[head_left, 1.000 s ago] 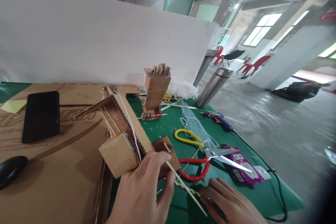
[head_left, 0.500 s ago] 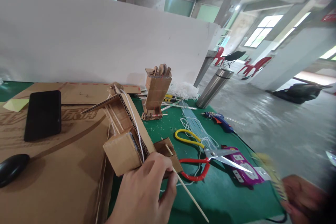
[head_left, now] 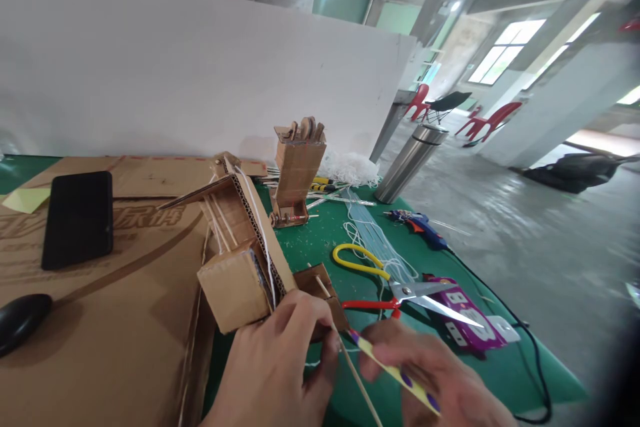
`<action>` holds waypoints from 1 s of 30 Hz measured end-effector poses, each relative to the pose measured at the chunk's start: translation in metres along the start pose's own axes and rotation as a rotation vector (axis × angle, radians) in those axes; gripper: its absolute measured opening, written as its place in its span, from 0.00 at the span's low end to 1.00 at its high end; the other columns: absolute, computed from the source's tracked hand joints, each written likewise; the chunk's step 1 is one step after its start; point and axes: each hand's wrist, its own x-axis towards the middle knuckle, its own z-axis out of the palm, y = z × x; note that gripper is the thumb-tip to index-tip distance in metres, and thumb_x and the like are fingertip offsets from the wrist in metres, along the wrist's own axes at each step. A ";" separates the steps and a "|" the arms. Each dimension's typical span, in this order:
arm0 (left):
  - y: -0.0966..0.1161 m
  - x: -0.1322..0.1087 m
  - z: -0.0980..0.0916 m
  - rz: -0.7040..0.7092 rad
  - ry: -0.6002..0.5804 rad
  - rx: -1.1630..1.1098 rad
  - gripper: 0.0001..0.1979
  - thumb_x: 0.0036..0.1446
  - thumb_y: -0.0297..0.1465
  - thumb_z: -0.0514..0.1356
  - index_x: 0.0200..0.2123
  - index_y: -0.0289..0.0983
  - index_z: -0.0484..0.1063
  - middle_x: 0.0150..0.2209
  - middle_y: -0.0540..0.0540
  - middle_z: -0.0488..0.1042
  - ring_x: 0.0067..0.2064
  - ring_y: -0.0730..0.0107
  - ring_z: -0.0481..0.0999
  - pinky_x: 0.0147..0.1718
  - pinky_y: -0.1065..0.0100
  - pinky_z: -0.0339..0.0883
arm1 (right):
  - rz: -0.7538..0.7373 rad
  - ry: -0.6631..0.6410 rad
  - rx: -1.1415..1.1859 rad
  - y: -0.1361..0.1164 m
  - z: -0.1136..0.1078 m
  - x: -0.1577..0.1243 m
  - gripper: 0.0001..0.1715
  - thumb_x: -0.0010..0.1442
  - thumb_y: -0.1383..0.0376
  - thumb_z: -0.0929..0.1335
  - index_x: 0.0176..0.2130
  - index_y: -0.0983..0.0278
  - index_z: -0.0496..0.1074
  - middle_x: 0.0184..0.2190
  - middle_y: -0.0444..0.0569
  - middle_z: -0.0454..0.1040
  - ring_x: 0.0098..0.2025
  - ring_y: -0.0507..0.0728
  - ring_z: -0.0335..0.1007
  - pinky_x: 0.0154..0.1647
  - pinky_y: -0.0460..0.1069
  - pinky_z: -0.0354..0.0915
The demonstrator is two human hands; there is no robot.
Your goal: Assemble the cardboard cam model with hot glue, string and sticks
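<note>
My left hand (head_left: 285,353) has its thumb and fingers closed on a thin wooden stick (head_left: 358,377), at the lower end of a cardboard model (head_left: 235,287). This model has a box-like block, a long arm and white string along its edge. The stick passes by a small cardboard bracket (head_left: 320,280). My right hand (head_left: 435,373), somewhat blurred, grips a narrow yellow tool with purple spots (head_left: 395,372); its kind is unclear. The tool's tip is close to the stick beside my left fingertips. Scissors (head_left: 400,290) with yellow and red handles lie open just beyond.
A second cardboard model (head_left: 300,170) stands behind, near a steel flask (head_left: 413,163). A glue gun (head_left: 420,227), a purple package (head_left: 467,313) and white string lie to the right. On the left, flat cardboard (head_left: 125,320) bears a black tablet-like device (head_left: 79,220) and a mouse (head_left: 23,323).
My right hand has come in from the right edge with the yellow spotted tool, up to the stick. My left hand has stayed in place, gripping the stick.
</note>
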 end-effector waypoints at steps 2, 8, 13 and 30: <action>0.000 -0.001 0.000 0.003 0.004 0.002 0.11 0.57 0.24 0.55 0.38 0.46 0.58 0.32 0.58 0.73 0.29 0.72 0.79 0.23 0.72 0.66 | 0.029 0.105 -0.083 -0.007 0.016 0.006 0.23 0.71 0.58 0.60 0.29 0.63 0.74 0.23 0.48 0.74 0.26 0.55 0.73 0.24 0.46 0.64; -0.002 -0.002 0.001 -0.008 0.005 -0.012 0.11 0.57 0.23 0.55 0.38 0.45 0.58 0.32 0.57 0.73 0.30 0.72 0.79 0.25 0.72 0.66 | 0.130 0.240 -0.237 -0.010 0.027 0.003 0.26 0.70 0.56 0.62 0.25 0.63 0.73 0.19 0.45 0.72 0.20 0.50 0.67 0.22 0.45 0.62; -0.002 -0.001 0.002 -0.003 0.024 -0.023 0.12 0.56 0.22 0.55 0.38 0.45 0.58 0.32 0.58 0.73 0.29 0.73 0.78 0.24 0.73 0.65 | 0.131 0.264 -0.259 -0.011 0.030 0.004 0.26 0.69 0.57 0.65 0.21 0.63 0.69 0.17 0.43 0.70 0.16 0.48 0.59 0.18 0.46 0.55; -0.002 -0.002 0.004 -0.003 0.047 -0.019 0.10 0.57 0.23 0.54 0.37 0.45 0.59 0.31 0.58 0.73 0.27 0.74 0.77 0.23 0.73 0.62 | 0.155 0.280 -0.422 -0.014 0.032 0.007 0.26 0.68 0.59 0.64 0.19 0.63 0.68 0.13 0.42 0.65 0.13 0.47 0.54 0.15 0.45 0.51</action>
